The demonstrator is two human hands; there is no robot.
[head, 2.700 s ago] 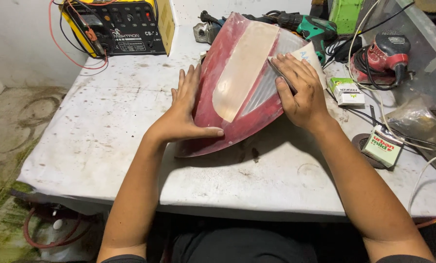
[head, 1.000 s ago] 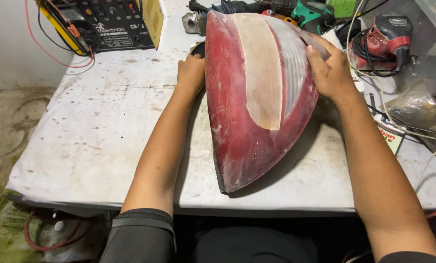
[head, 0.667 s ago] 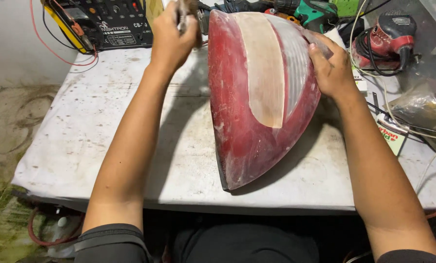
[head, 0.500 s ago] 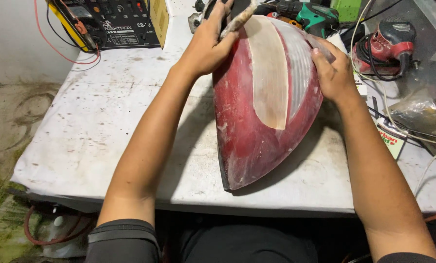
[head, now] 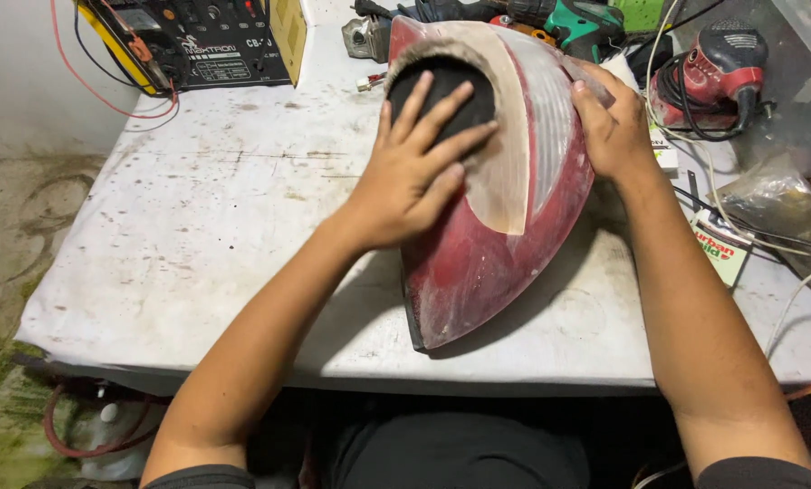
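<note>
Tail-light lens (head: 487,263): red, with a pale frosted strip and a clear ribbed band; lies face up on the white tabletop (head: 224,263), pointed end toward the near edge, broad end toward the far clutter

Round pad (head: 441,81): black face, pale fleecy rim; lies on the lens's upper part, over the frosted strip

Left hand (head: 414,172): fingers spread, palm pressed flat on the pad and lens

Right hand (head: 609,122): fingers together, cupped against the lens's right edge, bracing it

Surroundings, far edge: black-and-yellow box unit (head: 197,41) with dials and red and black leads, well apart from the lens at the far left; green power tool (head: 577,23) just behind the lens; small grey metal part (head: 369,36) beside it

Surroundings, right: red and black sander (head: 718,72) with its cord coiled around it, sitting inside a clear plastic tub (head: 804,109); a crumpled clear bag (head: 777,204) in front of the tub; small printed carton (head: 722,249) near the right forearm; white cable (head: 804,290) across the tabletop

Below the tabletop: red hose (head: 70,435) on the floor
</note>
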